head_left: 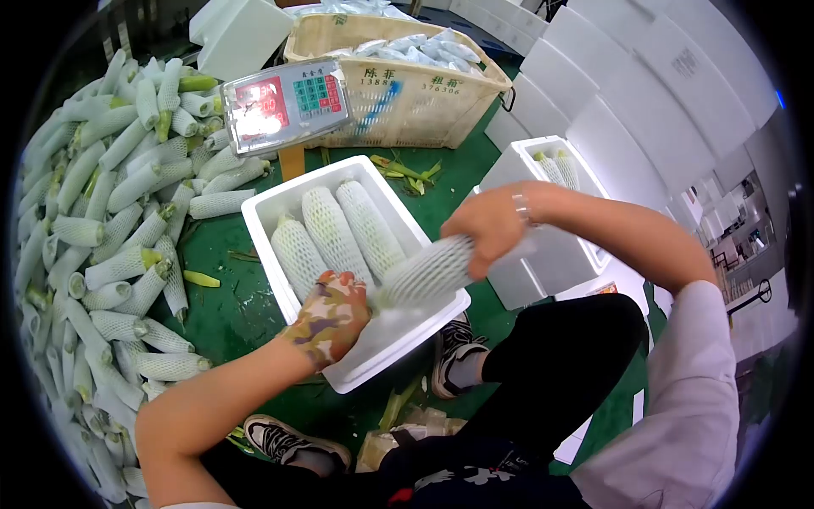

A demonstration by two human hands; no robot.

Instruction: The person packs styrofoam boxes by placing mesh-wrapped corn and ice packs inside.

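Observation:
A white foam box [365,360] stands tilted in front of me, with three ears of corn [331,229] in white foam net sleeves side by side in it. My right hand [487,225] is closed around another net-sleeved ear of corn [428,273], held slantwise over the box's right side and smeared by motion. My left hand [335,316], in a camouflage-patterned glove, is inside the box at the near ends of the ears. Its fingers are curled; what they grip, if anything, is hidden. The held ear's lower end comes close to the left hand.
A large heap of net-sleeved corn [127,204] fills the left side. Behind the box are a digital scale display [284,106] and a plastic crate [407,106] of bagged packs. At right are a second foam box [504,271] and stacked white foam boxes [644,76]. Husk scraps [411,174] litter the green floor.

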